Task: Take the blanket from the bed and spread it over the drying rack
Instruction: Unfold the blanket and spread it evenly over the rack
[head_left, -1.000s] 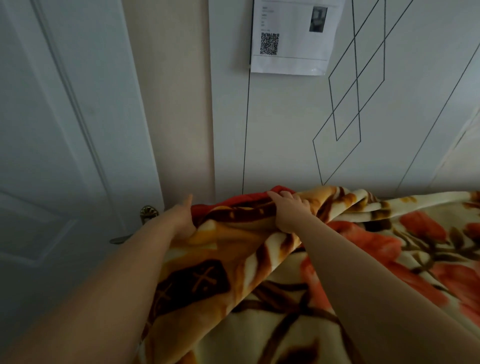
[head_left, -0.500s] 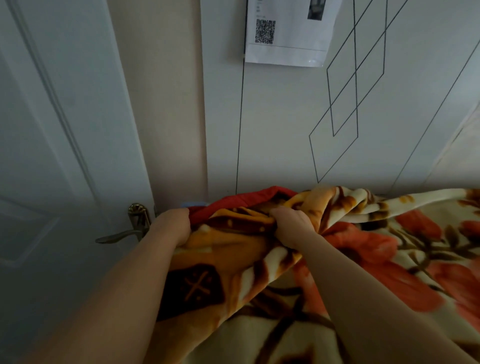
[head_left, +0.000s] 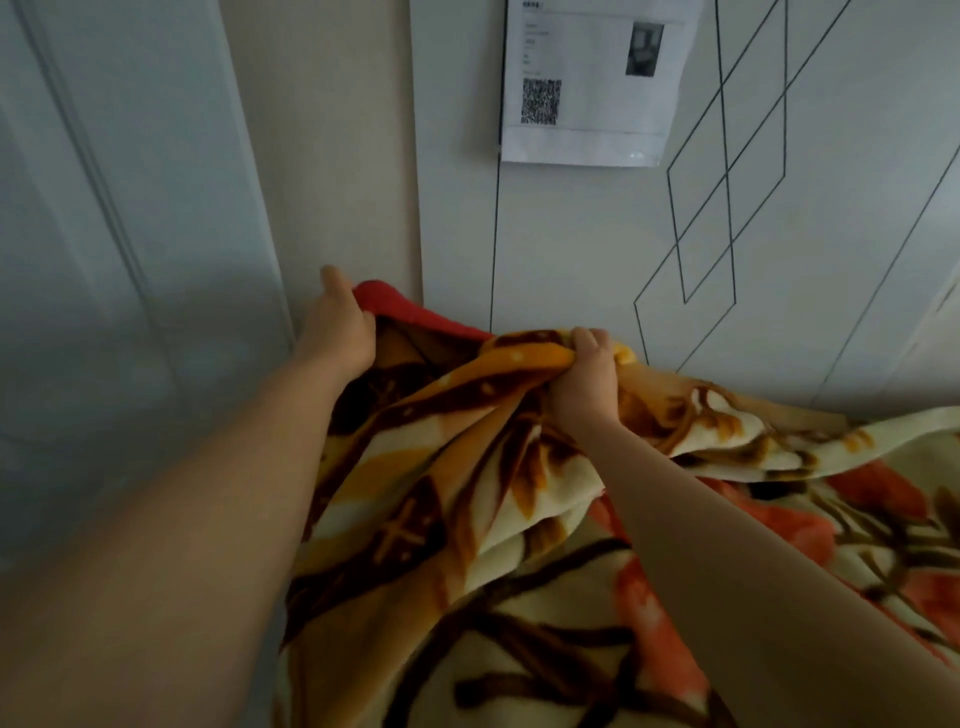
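A thick blanket (head_left: 519, 519) with cream, orange, brown and red flower patterns fills the lower middle and right of the head view. Its red-trimmed edge is raised toward the wall. My left hand (head_left: 337, 327) grips the red corner at the left end of that edge. My right hand (head_left: 587, 379) is clenched on a bunched orange fold further right. The blanket hangs down in folds between and below my arms. The drying rack is hidden under the blanket or out of view.
A white panelled door (head_left: 119, 260) stands at the left. Straight ahead is a white wardrobe front (head_left: 597, 249) with thin black line patterns, close behind the blanket. A printed sheet with a QR code (head_left: 592, 83) is taped to it.
Both hands have lifted the blanket's edge higher toward the wall, the left hand moving up and left with the red corner. The door handle seen earlier is now out of sight.
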